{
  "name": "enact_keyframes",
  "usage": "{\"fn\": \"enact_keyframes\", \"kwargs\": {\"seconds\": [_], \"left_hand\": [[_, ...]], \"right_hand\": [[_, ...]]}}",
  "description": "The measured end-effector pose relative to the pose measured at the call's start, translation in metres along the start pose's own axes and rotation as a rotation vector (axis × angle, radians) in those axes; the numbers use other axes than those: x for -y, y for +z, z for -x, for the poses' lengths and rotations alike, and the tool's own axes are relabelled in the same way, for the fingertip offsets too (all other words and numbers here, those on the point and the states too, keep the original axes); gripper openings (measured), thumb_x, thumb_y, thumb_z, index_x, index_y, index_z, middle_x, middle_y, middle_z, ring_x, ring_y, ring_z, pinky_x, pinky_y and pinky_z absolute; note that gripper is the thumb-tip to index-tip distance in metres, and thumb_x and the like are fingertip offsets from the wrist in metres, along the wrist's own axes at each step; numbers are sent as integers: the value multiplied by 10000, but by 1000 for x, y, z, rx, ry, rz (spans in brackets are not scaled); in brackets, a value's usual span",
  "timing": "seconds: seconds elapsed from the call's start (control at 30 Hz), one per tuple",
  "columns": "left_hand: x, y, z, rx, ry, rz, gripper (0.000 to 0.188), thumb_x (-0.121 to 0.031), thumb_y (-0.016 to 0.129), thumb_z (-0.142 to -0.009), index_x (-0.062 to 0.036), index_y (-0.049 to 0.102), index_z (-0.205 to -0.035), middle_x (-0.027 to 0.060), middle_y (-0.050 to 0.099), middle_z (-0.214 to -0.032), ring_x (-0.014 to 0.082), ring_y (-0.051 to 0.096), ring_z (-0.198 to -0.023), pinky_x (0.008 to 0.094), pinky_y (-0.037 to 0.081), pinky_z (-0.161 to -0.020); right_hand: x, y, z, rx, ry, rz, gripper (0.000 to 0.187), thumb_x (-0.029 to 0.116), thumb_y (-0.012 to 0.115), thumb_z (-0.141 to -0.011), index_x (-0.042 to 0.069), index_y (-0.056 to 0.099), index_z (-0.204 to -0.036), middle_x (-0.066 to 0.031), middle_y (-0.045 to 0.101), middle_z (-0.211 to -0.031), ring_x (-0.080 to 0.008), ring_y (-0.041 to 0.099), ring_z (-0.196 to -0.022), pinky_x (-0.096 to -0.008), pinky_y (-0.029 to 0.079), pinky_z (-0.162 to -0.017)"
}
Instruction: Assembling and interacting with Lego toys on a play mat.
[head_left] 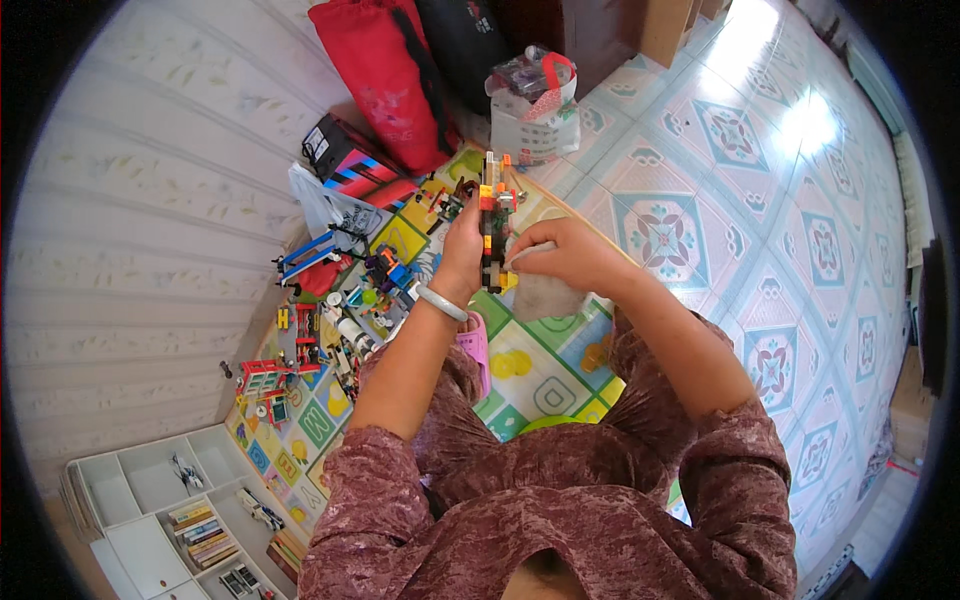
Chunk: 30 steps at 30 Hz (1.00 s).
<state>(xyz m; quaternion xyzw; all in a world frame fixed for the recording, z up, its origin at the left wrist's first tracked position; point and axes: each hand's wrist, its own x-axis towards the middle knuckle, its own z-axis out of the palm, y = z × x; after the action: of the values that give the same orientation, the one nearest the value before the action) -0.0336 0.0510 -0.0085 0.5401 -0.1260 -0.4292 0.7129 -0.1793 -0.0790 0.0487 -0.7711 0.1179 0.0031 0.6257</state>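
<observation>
A long, narrow toy brick model [495, 225] in dark grey, yellow, orange and red stands out in front of me. My left hand [462, 252] grips it from its left side, a pale bracelet on the wrist. Close against the model's lower right side is my right hand [572, 255], its fingers curled in and thumb and forefinger pinched together. Whatever lies between those fingertips is hidden or too small to make out. Just beyond my left hand, several loose dark brick parts [450, 205] rest on the play mat [530, 360].
More brick builds lie to the left, among them a red one [262, 378] and a blue-grey one [305, 258]. A pink slipper [475, 350] sits by my leg. Further off stand a red bag [385, 80], a plastic carrier bag [535, 125] and a box [350, 160]. White shelving [150, 475] lines the near left.
</observation>
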Motion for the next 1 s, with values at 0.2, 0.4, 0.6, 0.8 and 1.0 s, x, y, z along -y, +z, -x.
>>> {"fn": "enact_keyframes", "kwargs": {"seconds": [0.2, 0.4, 0.6, 0.8, 1.0], "left_hand": [[-5, 4, 5, -27, -45, 95, 424, -422, 406, -1028, -68, 621, -1113, 40, 642, -864, 111, 582, -687, 258, 494, -639], [-13, 14, 13, -79, 77, -131, 374, -328, 367, -1035, -67, 611, -1147, 49, 662, -959, 95, 579, -713, 251, 491, -646], [-17, 8, 10, -75, -5, -29, 371, -323, 375, -1005, -67, 629, -1094, 54, 643, -804, 111, 584, -672, 272, 500, -612], [-47, 3, 16, -45, 77, 209, 424, -308, 357, -972, -31, 587, -1197, 74, 614, -787, 159, 589, -704, 285, 496, -634], [-66, 5, 41, 266, 103, 192, 651, -386, 403, -886, 16, 429, -1396, 67, 493, -692, 212, 498, -666, 343, 420, -675]], "right_hand": [[-1, -20, 1, -54, 45, -50, 236, 248, 729, -770, 55, 739, -905, -57, 703, -846, -124, 620, -787, -294, 494, -742], [5, -33, 3, -111, 114, -23, 219, 217, 717, -793, 32, 731, -910, -23, 693, -855, -84, 599, -812, -261, 478, -754], [-4, -38, -1, -176, 65, 48, 242, 254, 723, -774, 42, 731, -890, -83, 696, -838, -141, 621, -794, -302, 488, -755], [-6, -38, -6, -187, 37, 63, 242, 261, 724, -772, 50, 735, -891, -89, 700, -839, -155, 632, -803, -309, 492, -761], [-3, -31, -3, -206, 23, 31, 263, 272, 726, -768, 45, 736, -901, -97, 703, -841, -166, 635, -799, -318, 493, -771]]}}
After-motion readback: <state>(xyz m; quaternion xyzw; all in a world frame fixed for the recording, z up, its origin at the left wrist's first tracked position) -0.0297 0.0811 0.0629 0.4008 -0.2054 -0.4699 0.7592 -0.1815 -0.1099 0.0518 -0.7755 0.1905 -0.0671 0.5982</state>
